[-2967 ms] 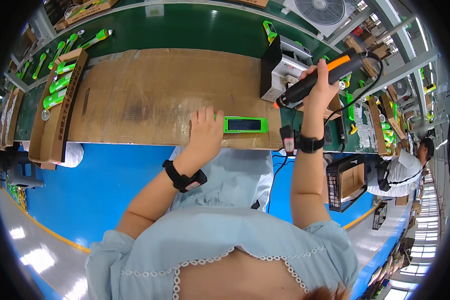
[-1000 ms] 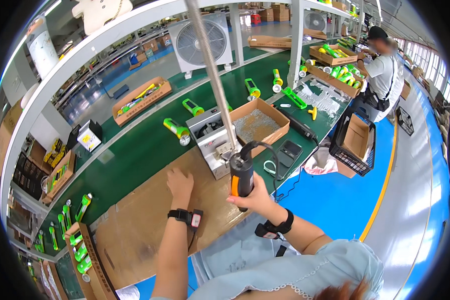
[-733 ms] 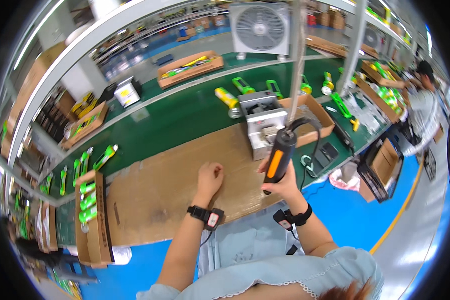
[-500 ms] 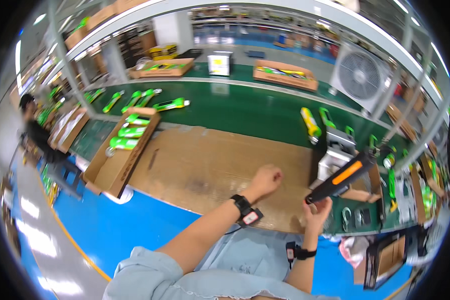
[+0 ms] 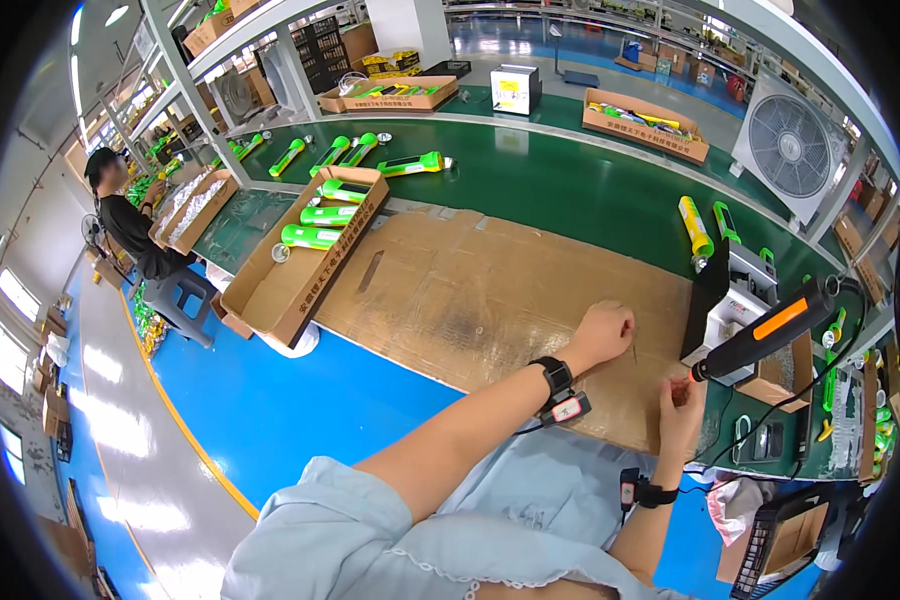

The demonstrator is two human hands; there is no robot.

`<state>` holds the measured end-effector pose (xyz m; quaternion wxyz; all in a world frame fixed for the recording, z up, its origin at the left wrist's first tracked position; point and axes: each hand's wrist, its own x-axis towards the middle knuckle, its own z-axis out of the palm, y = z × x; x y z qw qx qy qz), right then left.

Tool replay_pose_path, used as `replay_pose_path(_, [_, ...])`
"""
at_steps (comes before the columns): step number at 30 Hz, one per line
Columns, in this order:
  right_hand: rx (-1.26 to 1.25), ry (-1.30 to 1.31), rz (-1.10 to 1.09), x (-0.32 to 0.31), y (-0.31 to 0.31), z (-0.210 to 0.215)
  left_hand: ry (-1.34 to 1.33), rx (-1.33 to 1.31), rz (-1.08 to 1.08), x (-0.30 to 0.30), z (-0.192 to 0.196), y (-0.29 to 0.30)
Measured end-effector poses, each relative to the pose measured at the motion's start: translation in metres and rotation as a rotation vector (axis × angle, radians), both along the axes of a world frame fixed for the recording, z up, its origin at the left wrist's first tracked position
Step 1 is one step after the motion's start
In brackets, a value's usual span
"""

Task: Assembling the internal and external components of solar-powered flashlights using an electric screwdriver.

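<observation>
The left hand (image 5: 603, 332) curls over the flat brown cardboard sheet (image 5: 450, 310); the right hand (image 5: 681, 405), fingers bent, is beside the tip of the black-and-orange cylindrical screwdriver (image 5: 760, 336). I cannot tell whether either holds anything.

- Grn bench (image 5: 550, 205), brn cardbd sheet (image 5: 450, 290) flat on it (clock from sheet ctr)
- 10 o'c: carton tray (image 5: 265, 300), overhanging near edge
- 11 o'c: grn torches (image 5: 357, 152)
- 2 o'c: yel torch (image 5: 694, 228)
- 3 o'c: grey/blk machine (image 5: 722, 312)
- 4 o'c: phone (image 5: 768, 440), sm. carton (image 5: 767, 392)
</observation>
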<state>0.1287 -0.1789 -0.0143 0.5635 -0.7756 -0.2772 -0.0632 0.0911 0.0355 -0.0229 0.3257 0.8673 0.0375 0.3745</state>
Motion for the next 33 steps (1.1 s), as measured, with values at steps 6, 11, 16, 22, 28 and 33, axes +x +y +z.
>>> replay_pose_path(6, [0.022, 0.083, -0.066, -0.001, -0.008, -0.012, 0.090, 0.198, 0.178, -0.002, -0.003, -0.019])
replay_pose_path(11, [-0.006, 0.105, 0.013, -0.005, -0.008, -0.007, 0.168, 0.186, 0.137, -0.006, 0.003, -0.018])
replay_pose_path(16, [-0.003, -0.011, 0.032, -0.006, -0.007, -0.003, 0.179, 0.185, 0.150, -0.004, 0.002, -0.019])
replay_pose_path(22, [-0.024, 0.052, 0.059, 0.010, -0.010, -0.018, 0.119, 0.188, 0.176, 0.000, -0.001, -0.018])
replay_pose_path(28, [-0.112, -0.017, -0.015, 0.000, -0.003, -0.005, 0.191, 0.105, 0.290, -0.001, -0.002, -0.038])
replay_pose_path(33, [-0.234, -0.053, -0.088, -0.011, -0.003, 0.006, 0.467, 0.175, -0.208, -0.057, 0.005, -0.129])
